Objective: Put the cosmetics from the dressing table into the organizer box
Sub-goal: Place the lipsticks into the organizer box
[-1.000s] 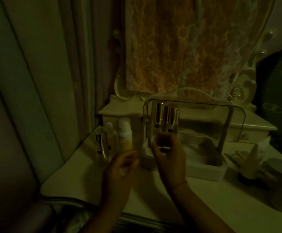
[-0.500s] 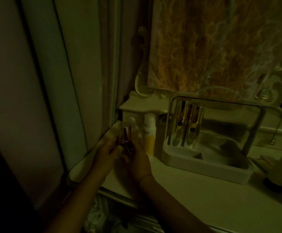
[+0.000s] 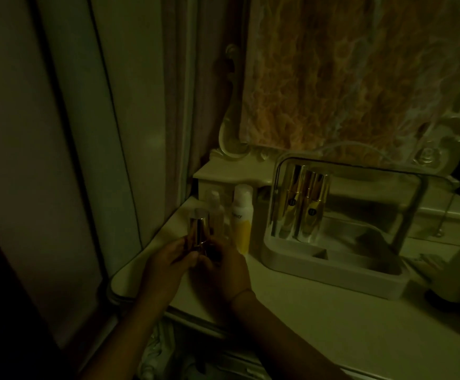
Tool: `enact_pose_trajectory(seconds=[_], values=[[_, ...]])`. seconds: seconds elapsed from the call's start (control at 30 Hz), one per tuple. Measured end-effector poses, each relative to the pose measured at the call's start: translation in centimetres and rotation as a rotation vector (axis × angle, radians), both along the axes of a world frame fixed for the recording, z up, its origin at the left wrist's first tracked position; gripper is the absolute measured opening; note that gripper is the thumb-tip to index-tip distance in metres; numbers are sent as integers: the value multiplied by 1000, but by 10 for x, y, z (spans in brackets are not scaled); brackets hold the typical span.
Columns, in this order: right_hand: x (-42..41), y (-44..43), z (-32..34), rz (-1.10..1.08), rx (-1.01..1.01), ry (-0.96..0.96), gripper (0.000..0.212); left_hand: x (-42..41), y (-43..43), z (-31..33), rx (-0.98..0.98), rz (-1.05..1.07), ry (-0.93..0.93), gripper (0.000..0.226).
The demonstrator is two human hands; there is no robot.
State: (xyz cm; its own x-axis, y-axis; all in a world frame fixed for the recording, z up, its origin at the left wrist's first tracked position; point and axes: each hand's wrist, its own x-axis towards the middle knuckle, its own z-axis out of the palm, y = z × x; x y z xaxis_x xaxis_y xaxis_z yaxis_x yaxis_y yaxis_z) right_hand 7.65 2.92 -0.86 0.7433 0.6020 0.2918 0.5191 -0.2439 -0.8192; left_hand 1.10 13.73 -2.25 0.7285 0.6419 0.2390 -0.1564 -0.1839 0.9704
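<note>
Head view: you are holding the gold bottle (image 3: pixel 198 229) upright by its base, left hand (image 3: pixel 168 263) and right hand (image 3: pixel 224 270) both curling around it, probably readying it for the organizer box (image 3: pixel 333 277) right of them.

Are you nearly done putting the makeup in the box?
Partly. Several gold tubes already stand in the organizer box. The left hand and right hand hold a gold bottle, not yet boxed. A clear bottle and a white-and-yellow bottle wait on the table.
</note>
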Motion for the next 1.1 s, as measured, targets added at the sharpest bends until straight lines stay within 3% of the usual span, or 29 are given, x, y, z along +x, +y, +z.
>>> enact_pose_trajectory(seconds=[0.6, 1.1], values=[[3, -101, 14, 21, 228, 26, 41, 0, -92, 17, -31, -84, -55, 38], [92, -138, 56, -87, 221, -31, 35, 104, -133, 58, 58, -201, -92, 31]])
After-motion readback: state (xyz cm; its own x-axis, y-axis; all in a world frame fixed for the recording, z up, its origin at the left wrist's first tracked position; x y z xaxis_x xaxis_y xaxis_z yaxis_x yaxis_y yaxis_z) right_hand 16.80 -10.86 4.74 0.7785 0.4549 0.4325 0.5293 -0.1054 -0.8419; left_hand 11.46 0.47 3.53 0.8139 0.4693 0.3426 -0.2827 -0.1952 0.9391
